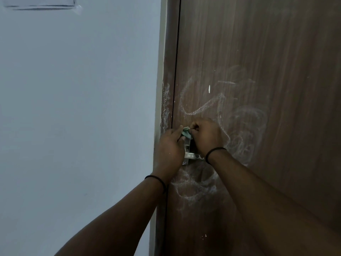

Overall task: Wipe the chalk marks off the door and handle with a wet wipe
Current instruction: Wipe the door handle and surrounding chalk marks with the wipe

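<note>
The fingers (181, 134) of the left hand (168, 146) and those of the right hand (205, 134) are pinching a small crumpled greenish wet wipe (186, 133) between them, each hand closing narrowly on one side of it. The wipe is sitting just above the metal door handle (189, 155), close to the top of its plate, and both hands are crowding around that hardware, hiding much of it. Whether the wipe is touching the metal is hard to tell.

Outward from the hands, the brown wooden door (276, 71) is carrying plenty of chalk marks (203, 106): a looping line above the hands, scribbled swirls to the right, and a smeared patch below the handle. More chalk is dusting the door frame (166, 100) beside the grey wall (73, 108).

Judging from this, the person is either unfolding the wipe or beginning on the handle, and the door itself is not yet cleaned. The next move is probably calling for spreading the wipe flatter, pressing it firmly on the handle, then rubbing across the marks in broad strokes.
</note>
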A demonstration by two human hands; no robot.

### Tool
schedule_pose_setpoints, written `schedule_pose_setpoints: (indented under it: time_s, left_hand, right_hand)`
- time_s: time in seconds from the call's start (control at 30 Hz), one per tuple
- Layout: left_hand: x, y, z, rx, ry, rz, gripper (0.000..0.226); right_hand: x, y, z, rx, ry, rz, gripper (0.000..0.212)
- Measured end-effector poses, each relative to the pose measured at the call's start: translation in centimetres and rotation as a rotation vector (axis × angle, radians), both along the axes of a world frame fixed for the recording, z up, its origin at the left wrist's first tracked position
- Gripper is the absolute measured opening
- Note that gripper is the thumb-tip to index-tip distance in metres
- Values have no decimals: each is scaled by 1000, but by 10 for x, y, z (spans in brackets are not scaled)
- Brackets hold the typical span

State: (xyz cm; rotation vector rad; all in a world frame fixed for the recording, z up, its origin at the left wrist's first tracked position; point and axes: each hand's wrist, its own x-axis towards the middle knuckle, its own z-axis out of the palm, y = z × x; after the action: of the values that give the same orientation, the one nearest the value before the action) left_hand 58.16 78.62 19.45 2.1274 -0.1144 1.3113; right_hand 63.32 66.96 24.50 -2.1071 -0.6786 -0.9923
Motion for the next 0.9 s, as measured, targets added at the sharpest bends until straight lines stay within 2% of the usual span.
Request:
schedule_pose_setpoints:
  time_s: [0.07,0.17,0.3,0.4,0.53,0.67,0.9]
  left_hand:
    - [2,-5,7,72,-13,46,36]
    - [6,-4,15,114,-11,140,26]
    - [13,3,18,134,-6,202,21]
    - [20,6,13,199,-10,254,16]
    - [26,8,11,32,11,192,16]
    - [26,6,1,-169,25,170,20]
    - [22,6,-26,-275,149,175,23]
  right_hand:
    - [0,1,4,-28,56,-15,15]
    - [0,7,9,-31,156,84,18]
    - [4,-4,10,160,330,290,27]
    - [9,-17,12,303,320,242,26]
    - [13,-28,14,157,215,128,20]
    - [16,-31,15,126,255,138,20]
    - [20,-25,14,143,324,145,25]
